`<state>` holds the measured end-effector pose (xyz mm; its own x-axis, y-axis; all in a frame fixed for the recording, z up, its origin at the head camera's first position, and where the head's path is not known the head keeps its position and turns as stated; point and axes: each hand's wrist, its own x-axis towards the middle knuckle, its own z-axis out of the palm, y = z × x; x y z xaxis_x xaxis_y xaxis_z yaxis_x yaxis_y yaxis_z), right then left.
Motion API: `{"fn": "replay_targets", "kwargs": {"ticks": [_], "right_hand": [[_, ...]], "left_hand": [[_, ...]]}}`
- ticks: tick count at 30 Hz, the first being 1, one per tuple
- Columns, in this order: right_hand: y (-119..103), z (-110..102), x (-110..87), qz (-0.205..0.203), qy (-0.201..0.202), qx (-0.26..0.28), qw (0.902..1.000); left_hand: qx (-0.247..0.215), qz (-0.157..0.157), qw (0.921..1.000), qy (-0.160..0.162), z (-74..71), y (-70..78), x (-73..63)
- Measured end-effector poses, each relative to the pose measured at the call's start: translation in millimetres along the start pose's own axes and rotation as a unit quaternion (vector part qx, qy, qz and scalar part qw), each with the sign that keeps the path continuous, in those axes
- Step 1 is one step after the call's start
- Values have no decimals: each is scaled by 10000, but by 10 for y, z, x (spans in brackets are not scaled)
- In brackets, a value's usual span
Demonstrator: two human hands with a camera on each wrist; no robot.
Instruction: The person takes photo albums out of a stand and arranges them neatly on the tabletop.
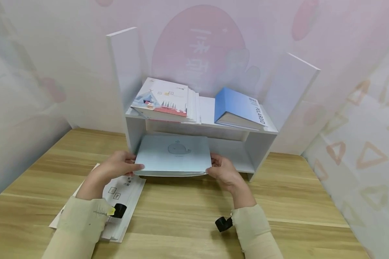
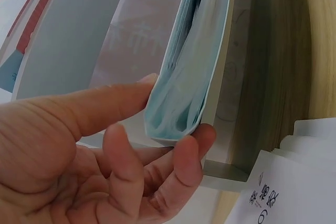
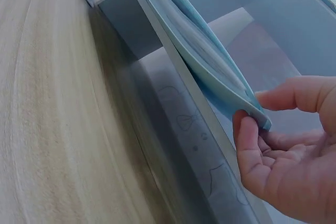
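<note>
A pale blue photo album [image 1: 155,154] with a small whale drawing lies flat, cover up, at the lower compartment of a white desktop shelf [image 1: 265,151]. Its front edge sticks out past the shelf board. My left hand [image 1: 116,166] pinches the left front corner, thumb on top and fingers underneath. At the opposite corner my right hand [image 1: 226,173] grips it the same way. Seen from the left wrist, the album [image 2: 173,124] shows clear sleeves between its covers. In the right wrist view its cover edge [image 3: 231,87] bows downward along the middle.
On the upper board, a white illustrated album [image 1: 165,95] lies at the left and a blue POLAROID album [image 1: 241,108] at the right. Several white booklets [image 1: 126,208] lie on the wooden table [image 1: 181,223] beneath my left forearm. Tall side panels [image 1: 291,91] flank the shelf.
</note>
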<state>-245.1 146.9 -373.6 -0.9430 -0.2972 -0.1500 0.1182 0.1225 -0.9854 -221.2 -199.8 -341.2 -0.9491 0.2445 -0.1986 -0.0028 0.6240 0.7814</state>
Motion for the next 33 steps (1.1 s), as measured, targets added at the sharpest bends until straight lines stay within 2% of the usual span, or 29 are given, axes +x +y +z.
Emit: {"fn": "replay_targets", "kwargs": {"ticks": [6,17,25,33], "right_hand": [[-8,-4,2,-170,-122,52,9998],[11,6,-9,-79,-72,453,9989],[-6,22,-15,-65,-21,515,9986],[-50,17,-26,-300,36,590,9978]], "left_hand": [[-13,-28,10000,-5,5,6,21],[-106,44,9999,-129,22,27,46],[-87,119,9999,-61,36,34,43],[14,276,9996,-19,24,32,43]]}}
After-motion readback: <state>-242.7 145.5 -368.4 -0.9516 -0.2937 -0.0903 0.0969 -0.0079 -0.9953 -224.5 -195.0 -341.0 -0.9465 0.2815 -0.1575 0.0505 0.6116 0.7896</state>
